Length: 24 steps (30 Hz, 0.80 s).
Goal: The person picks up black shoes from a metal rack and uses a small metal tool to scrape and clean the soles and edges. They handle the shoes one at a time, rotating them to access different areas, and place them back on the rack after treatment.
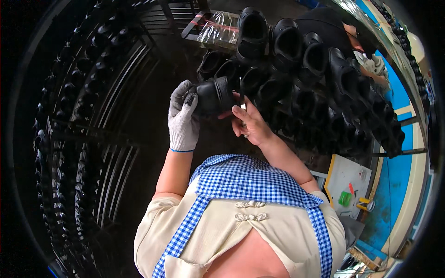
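My left hand point(183, 118), in a white knit glove with grey fingertips and a blue cuff edge, is closed round one end of a black shoe point(211, 96). The shoe is held sideways in front of me, with a strap across it. My bare right hand point(251, 121) is at the shoe's other end, some fingers reaching behind it and the rest curled. Between its thumb and fingers stands a thin dark tool with a bright metal part point(243, 105); its exact kind cannot be made out.
Rows of black shoes point(287, 41) stand on a rack ahead and to the right. Another shoe rack point(83, 88) fills the left side. A person's arm point(374, 78) shows beyond the right rack. A white board point(354, 171) at lower right bears a green item point(345, 199) and a yellow roll point(365, 204).
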### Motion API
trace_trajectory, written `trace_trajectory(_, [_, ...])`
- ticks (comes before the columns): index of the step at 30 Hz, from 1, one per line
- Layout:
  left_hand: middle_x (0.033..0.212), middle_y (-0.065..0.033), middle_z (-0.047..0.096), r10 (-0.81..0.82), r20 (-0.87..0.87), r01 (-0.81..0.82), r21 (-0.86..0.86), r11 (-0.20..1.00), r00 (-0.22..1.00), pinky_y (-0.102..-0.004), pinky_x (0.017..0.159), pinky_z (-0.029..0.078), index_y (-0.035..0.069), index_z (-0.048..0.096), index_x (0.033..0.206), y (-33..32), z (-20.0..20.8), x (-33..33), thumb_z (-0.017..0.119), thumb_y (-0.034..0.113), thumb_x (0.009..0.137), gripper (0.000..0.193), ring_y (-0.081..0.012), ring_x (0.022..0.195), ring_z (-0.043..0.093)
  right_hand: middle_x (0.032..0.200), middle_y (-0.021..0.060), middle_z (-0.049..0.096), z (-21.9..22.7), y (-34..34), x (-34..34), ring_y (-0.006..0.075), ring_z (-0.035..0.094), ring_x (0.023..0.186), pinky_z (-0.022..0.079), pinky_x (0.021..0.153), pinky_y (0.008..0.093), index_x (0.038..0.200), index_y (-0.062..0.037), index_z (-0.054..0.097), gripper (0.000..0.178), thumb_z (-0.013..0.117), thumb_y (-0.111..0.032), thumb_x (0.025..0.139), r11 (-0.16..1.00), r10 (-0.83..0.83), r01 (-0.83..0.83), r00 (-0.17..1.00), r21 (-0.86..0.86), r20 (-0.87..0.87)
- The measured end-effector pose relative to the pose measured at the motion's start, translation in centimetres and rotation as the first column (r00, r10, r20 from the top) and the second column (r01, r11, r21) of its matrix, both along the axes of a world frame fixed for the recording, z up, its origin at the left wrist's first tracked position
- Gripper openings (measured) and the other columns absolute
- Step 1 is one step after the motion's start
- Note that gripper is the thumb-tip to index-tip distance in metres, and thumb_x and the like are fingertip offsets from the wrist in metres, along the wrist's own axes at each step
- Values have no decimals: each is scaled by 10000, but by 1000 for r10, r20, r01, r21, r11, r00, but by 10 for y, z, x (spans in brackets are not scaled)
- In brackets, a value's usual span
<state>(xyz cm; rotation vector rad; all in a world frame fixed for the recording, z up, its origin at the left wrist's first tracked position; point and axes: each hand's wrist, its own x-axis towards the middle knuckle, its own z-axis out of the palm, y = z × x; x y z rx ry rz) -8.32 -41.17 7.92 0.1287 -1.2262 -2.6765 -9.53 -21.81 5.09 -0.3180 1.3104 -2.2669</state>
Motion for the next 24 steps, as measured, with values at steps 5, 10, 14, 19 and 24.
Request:
trace_trajectory(5, [1133,-75,619,-147,-199,26,-509,861,969,-327,918,507,14,576,1166,8,-8,26,577,-70,857,320,-183,1024,615,1124,104,664,-27,28,-6,161,694,685,323,380,148,1455,-147,340,639,516,-520,966,967,231,-209,960,-144,158])
trace_trajectory(10, [956,-108,647,-690,-102,35,-983,182,717,-374,789,523,102,672,1025,17,26,33,704,-30,641,408,-310,890,643,1344,112,529,-77,49,10,275,523,1232,453,990,479,1450,-146,376,836,586,-671,834,988,118,-142,946,57,302])
trace_trajectory(14, [1066,-128,649,-661,-189,17,-956,293,726,-387,837,522,59,655,1062,-4,53,38,687,1,706,362,-306,949,652,1393,126,476,-54,55,25,290,482,1265,412,1019,475,1456,-117,362,831,604,-611,832,971,-93,29,960,238,264])
trace_trajectory(19, [1201,-112,605,-20,-94,-34,-536,843,995,-330,949,483,12,524,1287,-25,14,23,551,35,924,365,-199,1092,595,1385,151,465,-64,66,37,275,462,1269,394,1028,428,1466,-88,347,839,664,-526,825,903,-232,133,951,408,204])
trace_trajectory(24, [1290,-91,589,-82,87,82,1,997,993,-373,973,475,53,420,1416,-15,-5,2,530,227,985,478,-235,1124,590,1336,154,500,-47,60,46,250,504,1221,418,1013,359,1445,-92,373,800,750,-387,805,941,-80,133,981,311,-176])
